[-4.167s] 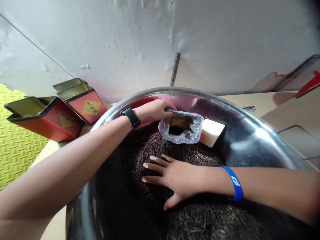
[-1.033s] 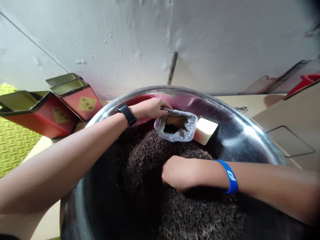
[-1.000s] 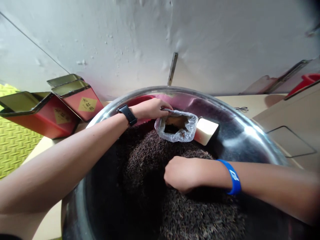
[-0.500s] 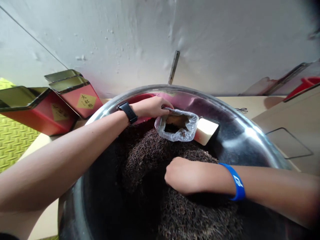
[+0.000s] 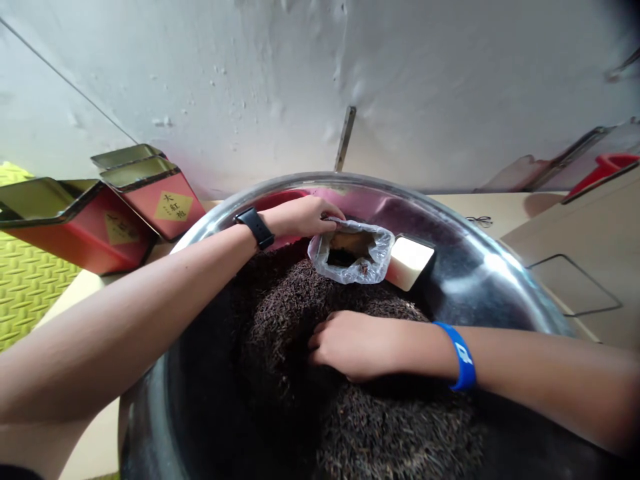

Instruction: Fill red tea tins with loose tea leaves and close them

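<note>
Right hand [image 5: 350, 347]: fingers partly curled, tips hidden at the leaves [image 5: 400, 433]; cannot tell whether it grips any. Left hand [image 5: 310, 217]: pinched on the far left rim of the bag [image 5: 353, 273], which sits open-mouthed toward the far side of the bowl [image 5: 480, 280]. White-faced box [image 5: 411, 259] just right of bag. Red tins [image 5: 173, 217] left, outside bowl.

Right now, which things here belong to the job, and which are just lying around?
In use:
- left hand, gripping the plastic liner
- right hand, among dark leafy bits
- metal basin

Apparently just lying about:
- red tins, untouched
- pale-faced box
- red object, far right
</note>
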The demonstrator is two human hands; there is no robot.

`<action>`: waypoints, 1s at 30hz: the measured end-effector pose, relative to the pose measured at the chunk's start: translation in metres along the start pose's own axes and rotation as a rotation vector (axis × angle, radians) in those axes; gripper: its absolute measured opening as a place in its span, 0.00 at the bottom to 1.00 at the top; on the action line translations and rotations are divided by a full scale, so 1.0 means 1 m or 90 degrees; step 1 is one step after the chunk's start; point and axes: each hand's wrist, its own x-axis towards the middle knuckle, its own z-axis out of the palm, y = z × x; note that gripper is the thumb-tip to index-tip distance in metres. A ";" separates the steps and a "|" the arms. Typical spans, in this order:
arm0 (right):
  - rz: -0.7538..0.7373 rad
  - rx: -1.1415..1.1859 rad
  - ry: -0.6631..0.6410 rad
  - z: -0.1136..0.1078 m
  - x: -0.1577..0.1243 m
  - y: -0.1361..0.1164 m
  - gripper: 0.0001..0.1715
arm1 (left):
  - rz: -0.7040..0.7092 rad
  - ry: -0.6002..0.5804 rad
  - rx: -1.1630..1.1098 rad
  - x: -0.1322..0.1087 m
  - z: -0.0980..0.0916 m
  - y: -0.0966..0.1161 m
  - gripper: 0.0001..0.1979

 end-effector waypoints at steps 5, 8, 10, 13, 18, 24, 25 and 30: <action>0.001 -0.038 -0.096 0.011 0.009 -0.007 0.11 | 0.017 0.007 0.002 0.002 0.001 -0.004 0.19; 0.046 -0.041 -0.204 0.003 0.009 -0.012 0.09 | 0.012 0.004 0.005 0.002 0.001 -0.004 0.19; 0.071 -0.035 -0.278 -0.008 0.005 -0.015 0.08 | 0.009 0.002 0.001 0.001 0.001 -0.004 0.19; 0.080 -0.040 -0.342 -0.023 -0.006 -0.017 0.07 | 0.009 -0.003 0.001 0.001 0.000 -0.004 0.19; 0.076 -0.034 -0.250 -0.027 -0.007 -0.016 0.12 | 0.030 -0.004 0.001 0.000 0.000 -0.004 0.19; 0.057 -0.018 -0.227 -0.006 0.008 -0.010 0.12 | 0.010 0.006 0.007 0.001 0.001 -0.004 0.19; 0.041 -0.017 -0.198 -0.004 0.009 -0.009 0.13 | 0.006 0.006 0.011 0.002 0.002 -0.005 0.19; -0.024 0.051 -0.001 -0.011 0.006 0.000 0.27 | 0.004 0.004 0.011 0.005 0.004 -0.008 0.20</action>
